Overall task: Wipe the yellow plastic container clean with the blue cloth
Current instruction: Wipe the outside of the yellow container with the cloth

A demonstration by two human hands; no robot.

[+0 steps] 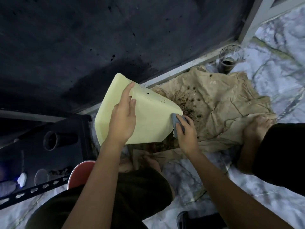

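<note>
Blue cloth pressed to the tilted yellow container above a stained sheet.

The left hand grips the yellow plastic container across its upper side, fingers curled over an edge. The right hand is closed around the blue cloth, touching the container's lower right corner, above the speckled tan cloth on the marble floor.
</note>
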